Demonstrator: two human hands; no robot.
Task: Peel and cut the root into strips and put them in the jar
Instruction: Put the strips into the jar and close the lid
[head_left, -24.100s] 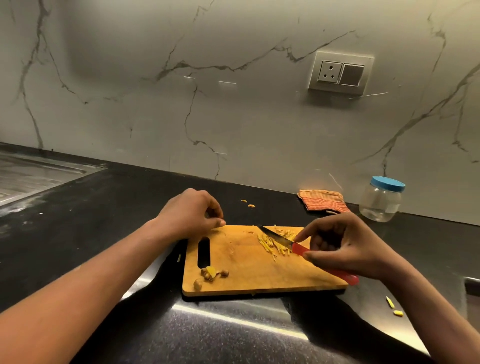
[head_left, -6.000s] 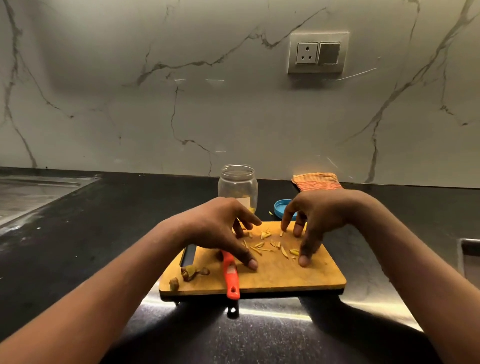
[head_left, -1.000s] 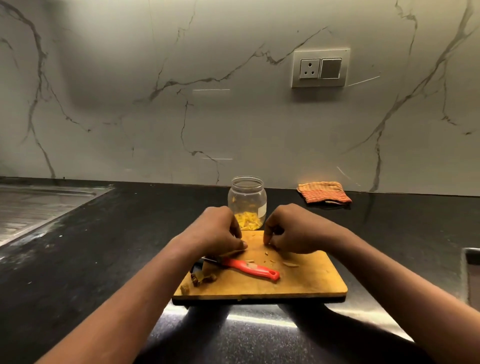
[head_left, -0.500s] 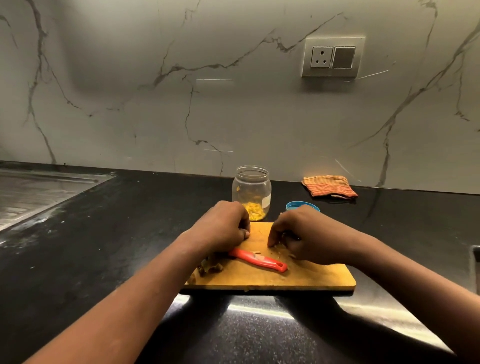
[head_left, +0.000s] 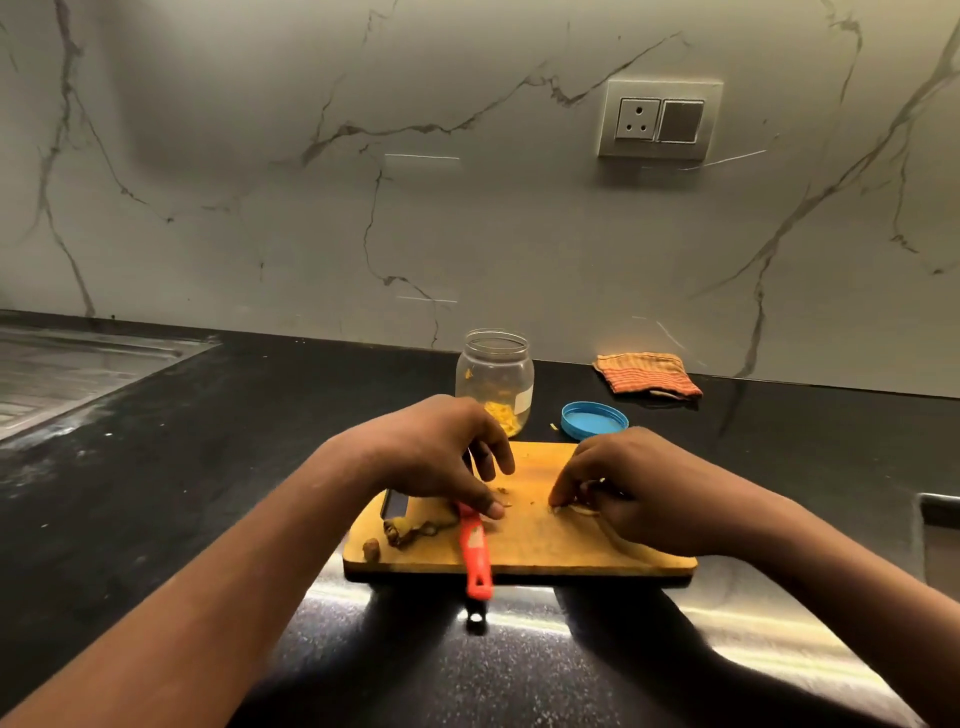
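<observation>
A wooden cutting board (head_left: 535, 553) lies on the black counter. My left hand (head_left: 436, 457) hovers over its left half with fingers loosely spread, thumb tip touching the board beside the red-handled knife (head_left: 478, 556). The knife's handle sticks out over the board's front edge. My right hand (head_left: 628, 493) rests on the board's right half, its curled fingertips pinching a few pale root strips (head_left: 579, 511). Behind the board stands the open glass jar (head_left: 493, 374) with yellow strips (head_left: 504, 415) at its bottom. Brown peel scraps (head_left: 402, 532) lie at the board's left end.
The jar's blue lid (head_left: 595, 420) lies upside down right of the jar. An orange striped cloth (head_left: 647, 374) sits by the marble wall. A steel sink drainboard (head_left: 62, 364) is at far left. A wall socket (head_left: 660, 119) is above.
My left hand has opened from a fist and spread its fingers. The knife has swung so its handle points toward me. My right hand stays low, gathering strips.
</observation>
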